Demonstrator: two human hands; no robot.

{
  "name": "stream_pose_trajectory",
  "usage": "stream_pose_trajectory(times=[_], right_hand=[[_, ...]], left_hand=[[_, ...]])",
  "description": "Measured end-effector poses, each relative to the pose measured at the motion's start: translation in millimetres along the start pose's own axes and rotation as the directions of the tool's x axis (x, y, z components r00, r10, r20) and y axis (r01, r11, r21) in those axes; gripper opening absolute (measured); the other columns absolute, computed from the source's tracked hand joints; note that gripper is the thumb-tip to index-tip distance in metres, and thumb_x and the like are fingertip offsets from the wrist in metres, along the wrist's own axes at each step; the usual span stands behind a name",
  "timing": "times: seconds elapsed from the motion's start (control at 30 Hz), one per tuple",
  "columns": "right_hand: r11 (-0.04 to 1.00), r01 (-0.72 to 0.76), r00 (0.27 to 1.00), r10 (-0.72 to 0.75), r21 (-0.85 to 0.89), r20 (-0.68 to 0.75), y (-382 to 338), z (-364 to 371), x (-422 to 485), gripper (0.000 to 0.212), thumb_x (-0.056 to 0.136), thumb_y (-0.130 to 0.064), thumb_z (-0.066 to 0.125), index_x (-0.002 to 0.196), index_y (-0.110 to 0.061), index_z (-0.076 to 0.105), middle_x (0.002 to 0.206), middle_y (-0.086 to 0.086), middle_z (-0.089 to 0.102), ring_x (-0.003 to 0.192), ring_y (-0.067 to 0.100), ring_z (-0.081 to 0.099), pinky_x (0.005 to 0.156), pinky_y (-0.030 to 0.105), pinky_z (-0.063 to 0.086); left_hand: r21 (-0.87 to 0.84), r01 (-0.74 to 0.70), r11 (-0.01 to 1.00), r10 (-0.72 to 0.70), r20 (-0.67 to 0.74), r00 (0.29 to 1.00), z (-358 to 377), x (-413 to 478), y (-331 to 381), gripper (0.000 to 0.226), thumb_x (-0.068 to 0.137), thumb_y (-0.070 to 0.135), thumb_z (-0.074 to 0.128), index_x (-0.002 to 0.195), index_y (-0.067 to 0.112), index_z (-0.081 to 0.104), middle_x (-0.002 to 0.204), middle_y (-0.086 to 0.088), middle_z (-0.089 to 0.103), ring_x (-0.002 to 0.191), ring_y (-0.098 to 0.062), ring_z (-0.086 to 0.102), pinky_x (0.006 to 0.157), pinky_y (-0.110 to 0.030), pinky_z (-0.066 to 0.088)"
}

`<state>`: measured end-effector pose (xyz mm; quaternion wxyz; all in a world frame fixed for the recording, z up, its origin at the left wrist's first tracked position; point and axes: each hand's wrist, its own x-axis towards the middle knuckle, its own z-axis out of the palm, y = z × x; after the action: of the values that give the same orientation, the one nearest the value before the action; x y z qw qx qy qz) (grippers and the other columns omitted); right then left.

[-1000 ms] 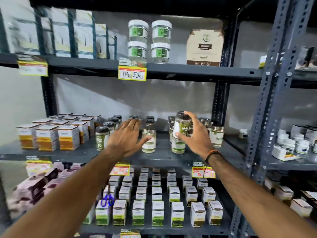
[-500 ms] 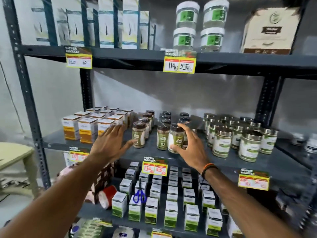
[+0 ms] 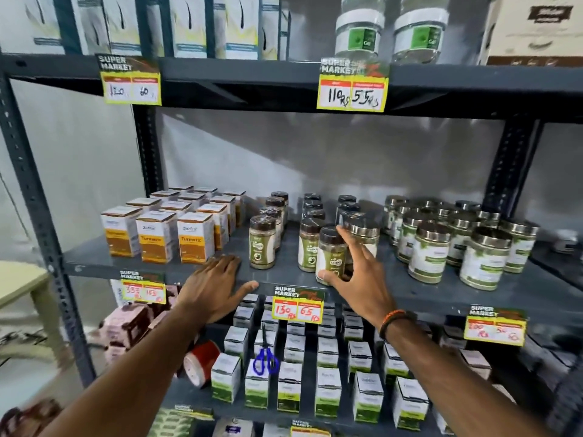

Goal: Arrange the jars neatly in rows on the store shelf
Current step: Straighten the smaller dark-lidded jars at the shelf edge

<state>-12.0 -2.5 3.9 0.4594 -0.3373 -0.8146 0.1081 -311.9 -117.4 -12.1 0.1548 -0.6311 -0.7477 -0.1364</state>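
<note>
On the middle grey shelf (image 3: 284,272) stand rows of small brown-lidded jars. My right hand (image 3: 359,275) grips one such jar (image 3: 331,257) at the shelf's front, right of another front jar (image 3: 309,247). A further row begins with a jar (image 3: 262,244) to the left. My left hand (image 3: 217,285) lies flat and open on the shelf's front edge, left of the jars, holding nothing. Bigger steel-lidded jars (image 3: 429,250) crowd the right side of the same shelf.
Orange turmeric boxes (image 3: 157,236) fill the shelf's left end. White-lidded tubs (image 3: 359,29) and tall boxes sit on the shelf above. Below are green-and-white boxes (image 3: 328,392), blue scissors (image 3: 265,362) and a red tape roll (image 3: 202,361). Price tags (image 3: 296,305) hang along shelf edges.
The view has shifted left and closer. My right hand carried the jar leftward to the front of the small-jar rows. My left hand dropped from the jars to the shelf edge.
</note>
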Motion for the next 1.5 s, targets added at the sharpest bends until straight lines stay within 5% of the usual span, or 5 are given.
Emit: stream_pose_trajectory(times=[0.23,0.5,0.73,1.27,1.5], right_hand=[[0.998,0.014,1.0,-0.015,-0.056,-0.018,0.5,0.2,-11.3,0.107,0.083,-0.054,0.08,0.162,-0.052,0.007,0.158,0.004,0.047,0.132,0.02,0.055,0.1,0.029,0.041],[0.991,0.027,0.959,-0.062,-0.129,-0.275,16.4,-44.6,1.7,0.069,0.096,-0.051,0.064,0.157,-0.031,0.039,0.137,0.007,0.059,0.096,0.014,0.069,0.072,0.041,0.065],[0.995,-0.086,0.993,0.081,-0.053,-0.088,31.3,-50.7,34.5,0.098,0.086,-0.044,0.082,0.162,-0.036,0.02,0.163,0.007,0.036,0.146,0.025,0.04,0.117,0.047,0.037],[0.994,-0.104,0.994,0.104,-0.031,-0.019,27.9,-65.6,35.8,0.09,0.075,-0.033,0.093,0.15,-0.03,0.042,0.135,0.001,0.064,0.113,0.023,0.066,0.1,0.044,0.055],[0.997,-0.08,0.993,0.078,-0.019,-0.091,9.0,-126.9,25.1,0.087,0.073,-0.037,0.092,0.147,-0.035,0.045,0.132,-0.003,0.067,0.109,0.019,0.067,0.096,0.037,0.057]], left_hand=[[0.009,-0.021,1.0,0.021,-0.04,0.999,10.5,0.3,-3.1,0.099,0.093,0.084,0.014,0.149,0.01,0.047,0.153,-0.015,0.052,0.14,-0.03,0.048,0.115,-0.047,0.04],[0.001,-0.01,1.0,0.01,-0.034,0.999,10.0,0.5,-1.3,0.102,0.091,0.086,0.012,0.152,0.011,0.044,0.156,-0.014,0.048,0.144,-0.029,0.044,0.117,-0.048,0.037],[0.001,-0.005,1.0,0.005,-0.034,0.999,8.6,0.9,-0.1,0.106,0.089,0.087,0.009,0.154,0.011,0.041,0.158,-0.014,0.046,0.145,-0.028,0.043,0.119,-0.047,0.035],[-0.09,0.038,0.995,-0.035,0.031,0.999,-10.6,2.4,4.3,0.105,0.085,0.091,0.011,0.159,0.017,0.027,0.165,-0.009,0.034,0.143,-0.027,0.042,0.108,-0.052,0.045],[-0.045,0.002,0.999,-0.011,-0.205,0.979,-89.8,3.4,55.4,0.09,0.096,0.08,0.021,0.16,0.016,0.023,0.164,-0.013,0.035,0.144,-0.033,0.043,0.098,-0.057,0.053]])
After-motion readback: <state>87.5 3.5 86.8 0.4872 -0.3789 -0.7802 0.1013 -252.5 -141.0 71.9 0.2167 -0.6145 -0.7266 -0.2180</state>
